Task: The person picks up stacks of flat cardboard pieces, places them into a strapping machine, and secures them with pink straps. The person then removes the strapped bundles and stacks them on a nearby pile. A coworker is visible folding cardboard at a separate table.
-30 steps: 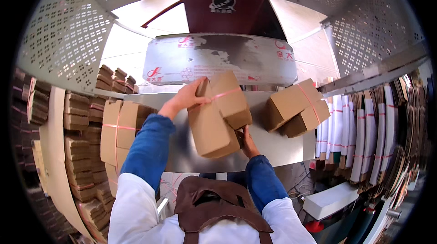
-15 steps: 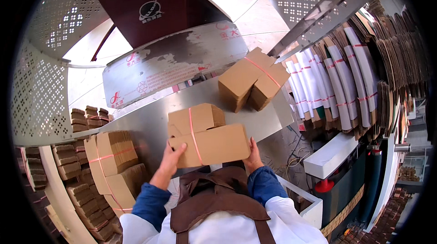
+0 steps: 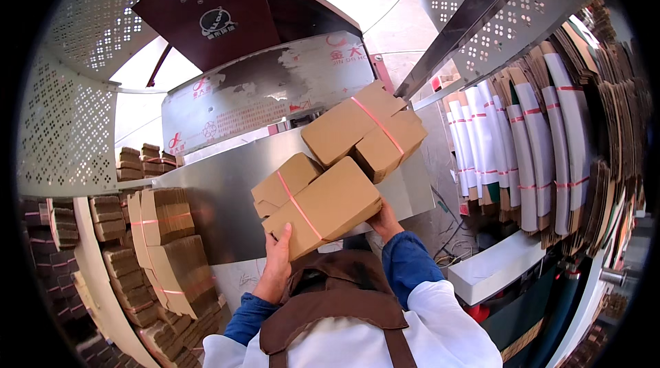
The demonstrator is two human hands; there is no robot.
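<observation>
Between my hands is a bundle of flat brown cardboard cartons [image 3: 337,196], bound by a pink strap. My left hand [image 3: 278,261] is closed on its near left corner, thumb on top and fingers partly hidden. At the right end, my right hand [image 3: 386,222] grips the edge, its fingertips out of sight under the cardboard. The bundle lies slanted, right end farther away. Just beyond it, touching or nearly so, a second strapped carton bundle [image 3: 344,127] rests on the metal table [image 3: 220,210].
At left stand strapped carton stacks [image 3: 182,265]. A printed metal panel [image 3: 254,93] and a dark red machine cover [image 3: 206,17] are at the back, with perforated guards [image 3: 69,127] around. White and brown bundled sheets [image 3: 529,134] line the right, above a white beam [image 3: 495,268].
The held bundle has turned counter-clockwise, its right end swinging away from me toward the second bundle. The gap between the two bundles has narrowed. The whole view has shifted slightly.
</observation>
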